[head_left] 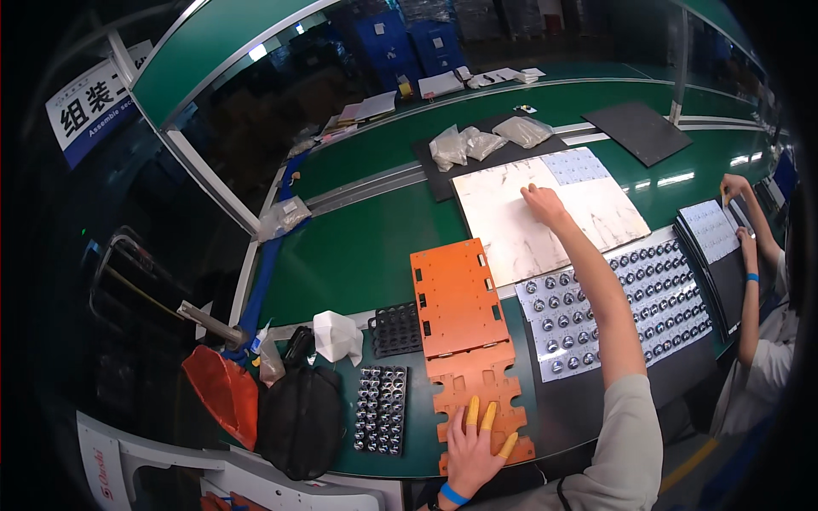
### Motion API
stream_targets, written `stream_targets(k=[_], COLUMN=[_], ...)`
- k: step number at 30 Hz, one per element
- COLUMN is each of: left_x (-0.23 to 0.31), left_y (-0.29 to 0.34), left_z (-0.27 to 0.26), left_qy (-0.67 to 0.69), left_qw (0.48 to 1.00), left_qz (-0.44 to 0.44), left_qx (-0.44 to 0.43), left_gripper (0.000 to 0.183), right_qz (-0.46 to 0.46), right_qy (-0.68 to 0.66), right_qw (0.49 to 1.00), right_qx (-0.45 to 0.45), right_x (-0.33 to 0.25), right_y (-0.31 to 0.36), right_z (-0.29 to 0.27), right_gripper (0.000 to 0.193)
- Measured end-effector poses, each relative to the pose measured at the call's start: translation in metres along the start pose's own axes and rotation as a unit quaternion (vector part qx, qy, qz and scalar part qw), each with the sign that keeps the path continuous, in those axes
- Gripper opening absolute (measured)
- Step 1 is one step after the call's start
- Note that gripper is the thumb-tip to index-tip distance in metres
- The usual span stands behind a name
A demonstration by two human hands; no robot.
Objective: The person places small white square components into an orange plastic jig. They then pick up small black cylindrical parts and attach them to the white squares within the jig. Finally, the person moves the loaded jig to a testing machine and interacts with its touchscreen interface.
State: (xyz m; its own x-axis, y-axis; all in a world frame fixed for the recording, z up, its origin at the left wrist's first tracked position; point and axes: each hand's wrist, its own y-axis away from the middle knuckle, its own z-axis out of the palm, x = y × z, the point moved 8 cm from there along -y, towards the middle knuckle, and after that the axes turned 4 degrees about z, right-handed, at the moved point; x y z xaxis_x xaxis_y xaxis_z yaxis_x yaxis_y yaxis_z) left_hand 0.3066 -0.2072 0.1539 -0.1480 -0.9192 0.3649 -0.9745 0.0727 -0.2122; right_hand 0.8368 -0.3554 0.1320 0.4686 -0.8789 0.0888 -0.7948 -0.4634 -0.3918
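Note:
My left hand (pixel 474 453), with yellow finger cots on several fingers, lies with its fingers spread on the near, notched part of an orange plate fixture (pixel 460 298). My right hand (pixel 542 206) reaches far forward over a white marble-patterned board (pixel 503 247). Its fingers are closed together, and whatever they may hold is too small to make out. A pale sheet with small printed shapes (pixel 575 167) lies on the board's far right corner. Below my right forearm is a silvery panel (pixel 545 345) set with rows of round, shiny lens-like parts.
Left of the fixture are a black tray of shiny round parts (pixel 381 410), a black holed tray (pixel 396 330), a white bag (pixel 337 337) and a black bag (pixel 300 422). Clear bags of small parts (pixel 484 145) lie beyond. At right, a co-worker's hands (pixel 734 187) handle another sheet.

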Motion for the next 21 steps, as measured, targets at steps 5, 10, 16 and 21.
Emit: stream_targets(k=[5, 10, 16, 21], left_x=[0.004, 0.008, 0.005, -0.008], left_y=[-0.001, -0.002, -0.001, 0.009], left_z=[-0.003, -0.001, 0.0, -0.02], left_qy=[-0.002, -0.005, 0.004, 0.106], left_qw=[1.0, 1.0, 1.0, 0.987], left_qz=[0.015, 0.022, 0.013, -0.005], left_qx=[0.012, 0.013, 0.021, 0.124], left_gripper=[0.068, 0.069, 0.076, 0.07], right_qz=[0.017, 0.043, -0.076, -0.281], right_qy=[-0.043, -0.13, -0.286, -0.337], right_qw=[0.998, 0.989, 0.952, 0.888], right_qx=[0.04, 0.05, 0.083, 0.135], right_x=[0.012, 0.018, -0.082, -0.21], right_y=[0.022, 0.052, 0.145, 0.261], right_z=[-0.02, -0.07, -0.194, -0.302], right_gripper=[0.038, 0.031, 0.031, 0.039])
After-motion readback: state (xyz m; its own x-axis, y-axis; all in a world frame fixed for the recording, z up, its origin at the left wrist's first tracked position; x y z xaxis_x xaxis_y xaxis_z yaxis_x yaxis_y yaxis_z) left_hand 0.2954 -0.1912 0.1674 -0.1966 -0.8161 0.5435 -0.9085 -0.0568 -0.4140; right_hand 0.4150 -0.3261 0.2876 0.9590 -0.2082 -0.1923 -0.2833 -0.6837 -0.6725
